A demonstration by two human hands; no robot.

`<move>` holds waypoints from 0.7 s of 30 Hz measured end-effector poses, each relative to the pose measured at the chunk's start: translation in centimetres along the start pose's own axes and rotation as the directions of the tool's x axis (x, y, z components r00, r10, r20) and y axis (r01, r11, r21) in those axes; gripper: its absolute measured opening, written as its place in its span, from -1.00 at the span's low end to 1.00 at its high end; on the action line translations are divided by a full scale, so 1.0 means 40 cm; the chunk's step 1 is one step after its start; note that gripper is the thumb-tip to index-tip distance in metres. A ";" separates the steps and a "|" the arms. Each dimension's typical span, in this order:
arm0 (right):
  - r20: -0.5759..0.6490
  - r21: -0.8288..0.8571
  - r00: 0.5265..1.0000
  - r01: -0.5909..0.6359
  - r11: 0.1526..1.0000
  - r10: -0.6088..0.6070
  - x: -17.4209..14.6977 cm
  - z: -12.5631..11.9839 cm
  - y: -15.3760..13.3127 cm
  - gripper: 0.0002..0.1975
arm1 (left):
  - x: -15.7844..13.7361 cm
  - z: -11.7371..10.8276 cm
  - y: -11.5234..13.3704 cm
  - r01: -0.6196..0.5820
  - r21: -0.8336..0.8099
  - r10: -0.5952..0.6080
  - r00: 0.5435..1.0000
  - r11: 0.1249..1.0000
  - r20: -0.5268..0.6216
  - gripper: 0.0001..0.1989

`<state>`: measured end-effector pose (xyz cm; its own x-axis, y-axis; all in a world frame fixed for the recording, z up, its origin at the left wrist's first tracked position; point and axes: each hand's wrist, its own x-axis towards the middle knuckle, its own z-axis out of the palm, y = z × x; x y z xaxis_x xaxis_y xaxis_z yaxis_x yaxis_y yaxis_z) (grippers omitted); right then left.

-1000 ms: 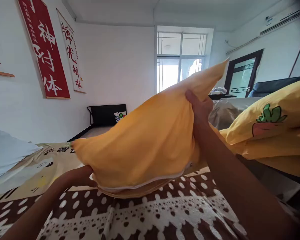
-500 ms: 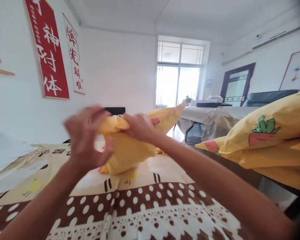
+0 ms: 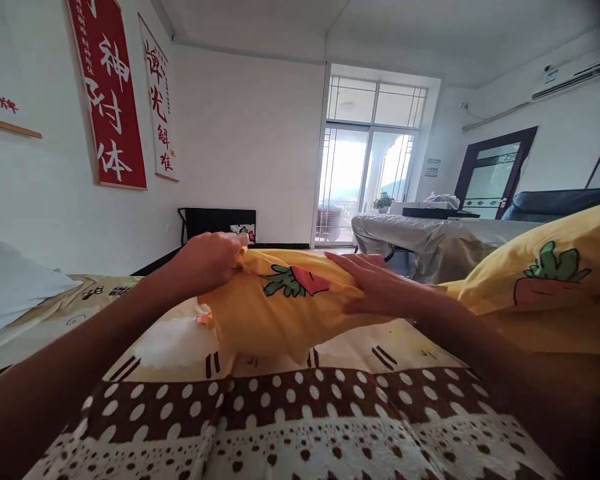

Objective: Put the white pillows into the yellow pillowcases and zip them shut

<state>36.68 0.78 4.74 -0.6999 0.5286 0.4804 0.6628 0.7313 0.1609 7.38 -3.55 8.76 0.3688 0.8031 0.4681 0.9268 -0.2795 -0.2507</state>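
Clamping the left end of the yellow cloth (image 3: 280, 327), the left hand (image 3: 217, 257) is closed; the right hand (image 3: 377, 283) lies over its right end, its grip unclear. The cloth is over the blanket (image 3: 260, 450), cream above a brown, white-dotted band. A yellow pillow (image 3: 503, 250) sits right. Beyond are a plastic-covered table (image 3: 415, 233), bright window (image 3: 365, 167) and dark-framed door (image 3: 495, 173); scrolls (image 3: 113, 100) hang left.

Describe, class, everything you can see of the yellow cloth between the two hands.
The yellow cloth looks soft and creased, with a pink-and-green plant motif lying sideways, its leaves toward the left hand. That hand grips its upper left edge; the right hand touches its right end. It hangs over the patterned bedding; whether its lower edge touches is unclear.
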 end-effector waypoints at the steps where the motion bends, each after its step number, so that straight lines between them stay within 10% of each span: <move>1: 0.025 -0.050 0.999 -0.047 0.998 0.048 -0.036 -0.002 0.036 -0.17 | -0.001 -0.004 -0.004 0.023 0.031 -0.023 1.000 0.999 -0.020 -0.89; 6: -0.041 -0.264 0.925 -0.375 0.889 0.378 -0.079 0.006 0.099 -0.77 | 0.012 -0.031 -0.041 0.051 0.191 -0.036 0.996 0.980 -0.083 -0.96; 12: -0.236 -0.091 0.905 -0.384 0.919 0.355 0.058 0.045 0.012 -0.66 | 0.035 -0.028 -0.099 0.287 0.314 -0.315 0.948 0.905 0.043 -0.87; 15: -0.187 0.008 0.946 -0.267 0.964 0.264 0.104 0.062 -0.031 -0.41 | 0.037 0.001 -0.116 0.291 0.351 -0.286 0.956 0.890 -0.069 -0.85; 21: -0.156 -0.287 0.924 -0.380 0.880 0.348 0.175 0.022 -0.031 -0.76 | 0.051 0.010 -0.131 0.332 0.112 -0.294 0.918 0.936 -0.268 -0.91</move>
<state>30.71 3.95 7.12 -0.3747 0.6759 0.6346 0.9250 0.3191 0.2063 3.23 -0.23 10.69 0.0850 0.6782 0.7299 0.9827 0.0641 -0.1740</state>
